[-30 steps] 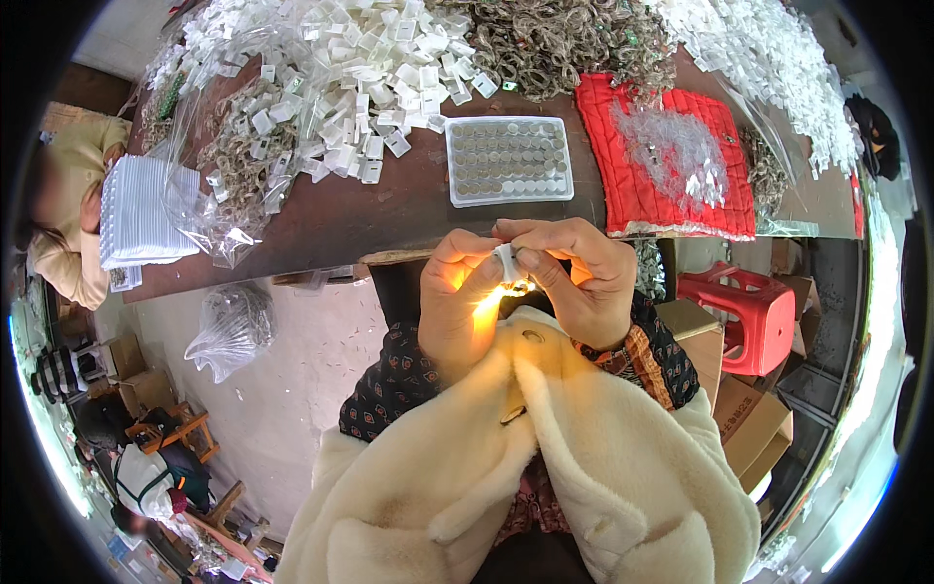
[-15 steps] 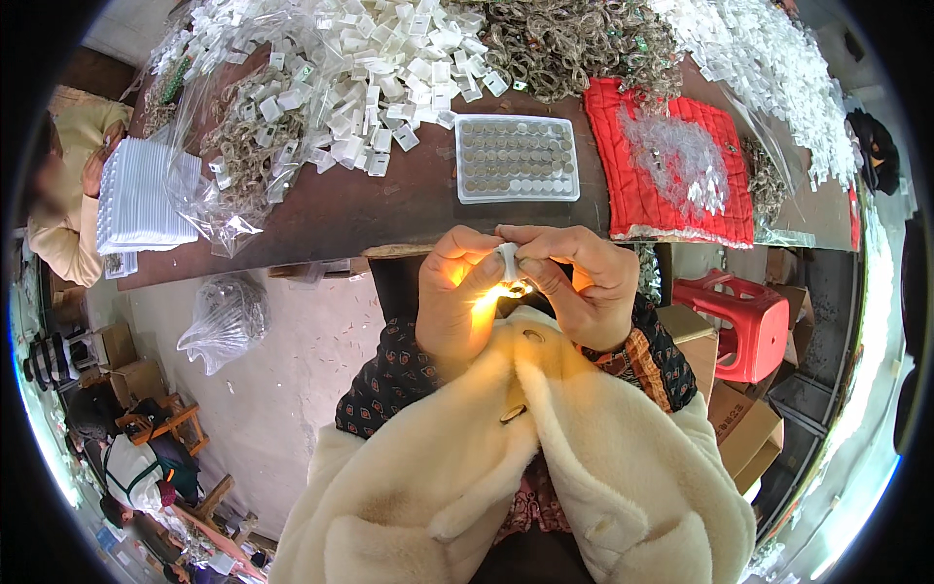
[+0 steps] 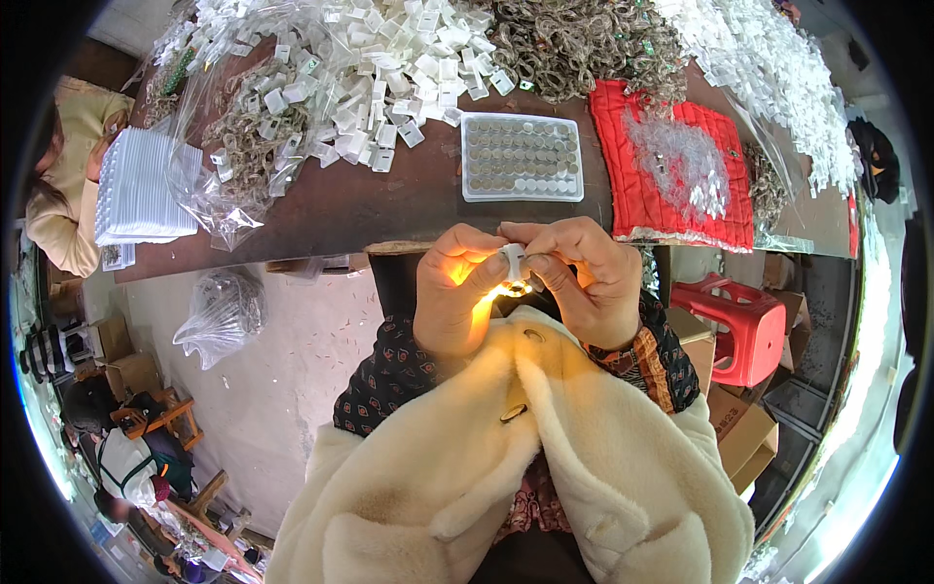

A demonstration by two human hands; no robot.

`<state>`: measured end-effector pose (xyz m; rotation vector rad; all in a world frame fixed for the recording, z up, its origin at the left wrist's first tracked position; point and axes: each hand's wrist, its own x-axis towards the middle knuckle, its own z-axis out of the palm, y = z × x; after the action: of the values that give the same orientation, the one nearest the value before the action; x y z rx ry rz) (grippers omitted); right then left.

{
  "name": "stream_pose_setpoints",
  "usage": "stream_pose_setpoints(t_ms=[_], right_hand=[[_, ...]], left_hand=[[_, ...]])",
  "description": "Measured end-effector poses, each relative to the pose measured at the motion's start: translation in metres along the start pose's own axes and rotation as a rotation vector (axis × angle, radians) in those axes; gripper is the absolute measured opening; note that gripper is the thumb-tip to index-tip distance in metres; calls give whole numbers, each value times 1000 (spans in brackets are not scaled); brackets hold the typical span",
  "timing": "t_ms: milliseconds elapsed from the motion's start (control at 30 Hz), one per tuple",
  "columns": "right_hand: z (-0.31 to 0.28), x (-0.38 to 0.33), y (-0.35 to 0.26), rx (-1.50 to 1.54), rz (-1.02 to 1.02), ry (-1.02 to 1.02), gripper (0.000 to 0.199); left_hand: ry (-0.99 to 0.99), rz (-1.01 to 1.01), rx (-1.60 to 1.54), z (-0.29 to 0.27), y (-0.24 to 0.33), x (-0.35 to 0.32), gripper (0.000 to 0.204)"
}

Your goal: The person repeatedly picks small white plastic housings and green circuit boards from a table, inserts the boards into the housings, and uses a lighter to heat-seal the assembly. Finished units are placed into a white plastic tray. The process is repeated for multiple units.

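Just in front of the table edge, both hands meet around a small white plastic case point(image 3: 513, 257). Beneath it glows a warm yellow light point(image 3: 513, 289) that shines through my fingers. My left hand point(image 3: 450, 302) pinches the case from the left, thumb and fingertips closed on it. From the right, my right hand point(image 3: 592, 297) closes thumb and forefinger at the case's upper side; whether a smaller piece sits between those fingertips is hidden. Beyond the hands on the table is a white tray point(image 3: 525, 199) with rows of round silvery button cells and some vacant round pockets.
Heaped white cases point(image 3: 428, 73) and tangled thin wire bundles point(image 3: 574, 44) cover the table's far side. A red quilted cloth point(image 3: 605, 146) lies right, stacked white trays point(image 3: 146, 190) left. A red stool point(image 3: 749, 331) and cardboard boxes point(image 3: 744, 438) stand right. Co-workers sit at left.
My right fingertips have shifted slightly on the case, and more of its white side shows. The light stays lit. The view has moved a little.
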<state>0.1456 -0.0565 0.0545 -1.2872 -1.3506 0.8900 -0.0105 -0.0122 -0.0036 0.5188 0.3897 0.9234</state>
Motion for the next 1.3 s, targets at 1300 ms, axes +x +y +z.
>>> stream_pose_setpoints(t_ms=[1300], right_hand=[[-24, 106, -6, -379, -289, -635, 22]], left_hand=[[-49, -368, -43, -29, 45, 18, 26]])
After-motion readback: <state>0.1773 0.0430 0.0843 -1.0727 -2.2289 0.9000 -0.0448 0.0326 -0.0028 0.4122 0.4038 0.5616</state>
